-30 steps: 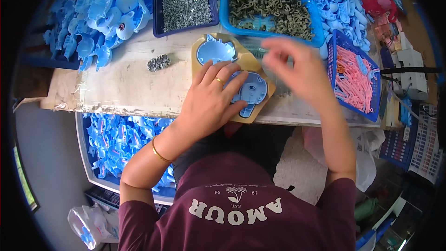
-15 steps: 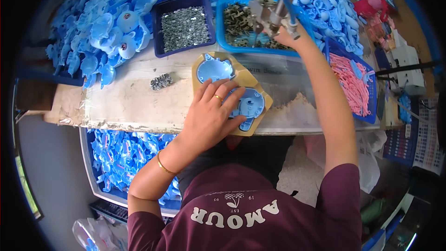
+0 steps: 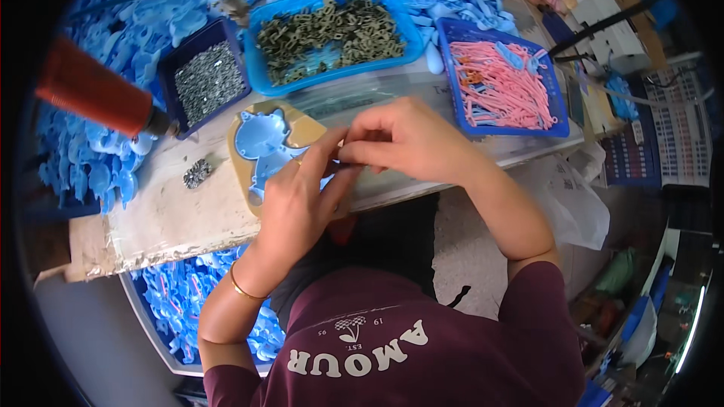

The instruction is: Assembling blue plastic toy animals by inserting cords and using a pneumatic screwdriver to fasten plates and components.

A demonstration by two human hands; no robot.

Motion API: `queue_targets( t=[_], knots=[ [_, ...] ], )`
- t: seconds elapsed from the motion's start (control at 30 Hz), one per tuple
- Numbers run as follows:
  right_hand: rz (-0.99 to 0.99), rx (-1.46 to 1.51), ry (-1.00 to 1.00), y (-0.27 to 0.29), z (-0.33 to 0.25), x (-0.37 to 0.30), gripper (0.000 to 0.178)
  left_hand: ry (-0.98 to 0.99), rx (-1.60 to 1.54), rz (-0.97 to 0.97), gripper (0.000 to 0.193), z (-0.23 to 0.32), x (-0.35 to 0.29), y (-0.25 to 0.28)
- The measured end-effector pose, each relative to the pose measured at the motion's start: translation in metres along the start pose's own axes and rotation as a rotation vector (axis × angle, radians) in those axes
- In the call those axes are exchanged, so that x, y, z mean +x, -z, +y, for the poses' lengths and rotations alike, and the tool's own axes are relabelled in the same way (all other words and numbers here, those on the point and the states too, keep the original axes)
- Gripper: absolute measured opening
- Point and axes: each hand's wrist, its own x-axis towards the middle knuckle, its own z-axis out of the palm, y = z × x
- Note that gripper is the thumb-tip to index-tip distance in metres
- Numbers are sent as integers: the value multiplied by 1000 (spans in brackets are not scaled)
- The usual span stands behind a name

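Note:
My left hand [image 3: 294, 196] is raised over the right part of a tan fixture [image 3: 302, 126], thumb and fingers drawn together. Against its fingertips my right hand [image 3: 403, 139] meets it in a pinch. Whatever small thing lies between the fingertips is hidden. In the fixture sits a light-blue plastic shell [image 3: 260, 136] with a rounded hollow; my left hand covers part of the blue plastic. A small pile of silvery screws [image 3: 197, 173] lies on the table to the left of the fixture.
Behind stand a dark bin of small silvery parts [image 3: 210, 83], a blue tray of brownish metal pieces [image 3: 332, 38] and a blue basket of pink strips [image 3: 501, 87]. A red-handled power screwdriver [image 3: 98, 87] hangs at the left. Blue plastic parts [image 3: 181, 15] heap up behind.
My right hand has come back from the tray of brownish metal pieces to meet my left hand. My left hand has lifted off the blue plastic. The view has turned.

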Motion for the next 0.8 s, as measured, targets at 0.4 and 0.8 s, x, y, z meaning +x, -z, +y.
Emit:
queue_targets(
  t=[0.4,0.8],
  knots=[
    [677,-867,-49,137,163,-28,19,420,-403,-89,18,-3,-4,21],
    [560,-804,44,136,169,-23,18,467,-452,-77,16,-9,-12,21]
  ],
)
